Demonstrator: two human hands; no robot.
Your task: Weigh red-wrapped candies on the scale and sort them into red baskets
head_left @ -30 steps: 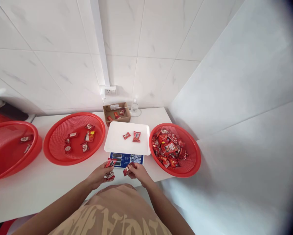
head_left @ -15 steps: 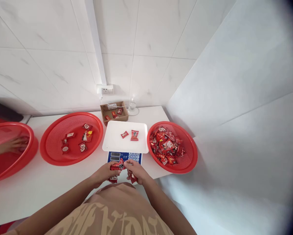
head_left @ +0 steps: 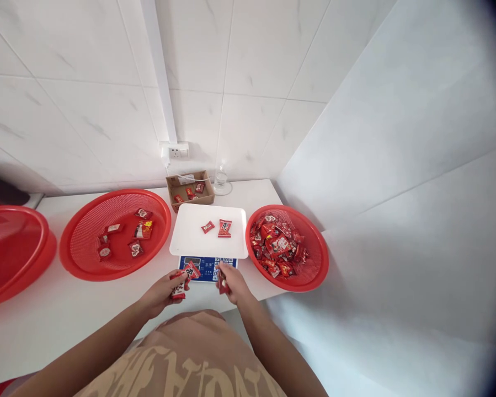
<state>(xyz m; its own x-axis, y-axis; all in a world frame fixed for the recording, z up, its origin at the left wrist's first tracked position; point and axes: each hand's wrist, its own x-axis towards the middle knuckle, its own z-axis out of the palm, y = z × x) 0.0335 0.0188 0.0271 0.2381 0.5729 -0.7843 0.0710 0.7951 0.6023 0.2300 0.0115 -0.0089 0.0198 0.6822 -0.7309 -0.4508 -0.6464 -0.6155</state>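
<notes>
My left hand (head_left: pixel 165 292) is closed around red wrapped snack packets (head_left: pixel 191 271), which stick out past the fingers. To its right, my right hand (head_left: pixel 233 282) grips a smaller red packet (head_left: pixel 223 285), partly hidden by the fingers. Both hands are apart, just in front of the blue keypad (head_left: pixel 206 273) of a digital scale. On the scale's white tray (head_left: pixel 190 242) lie a small red packet (head_left: pixel 207 227) and a larger one (head_left: pixel 225 228) with a dark character printed on it.
Right of the scale, a red mesh basket (head_left: pixel 323 264) holds a heap of red packets. Another red basket (head_left: pixel 76 259) with several packets stands left, and a third (head_left: pixel 44 264) tilts at the far left. Behind are a cardboard box (head_left: pixel 192 200) with packets and a clear bottle (head_left: pixel 220 176).
My hands have separated; the left moved left with its packets, while the right stays near the keypad. Another person's hand has left the far-left basket.
</notes>
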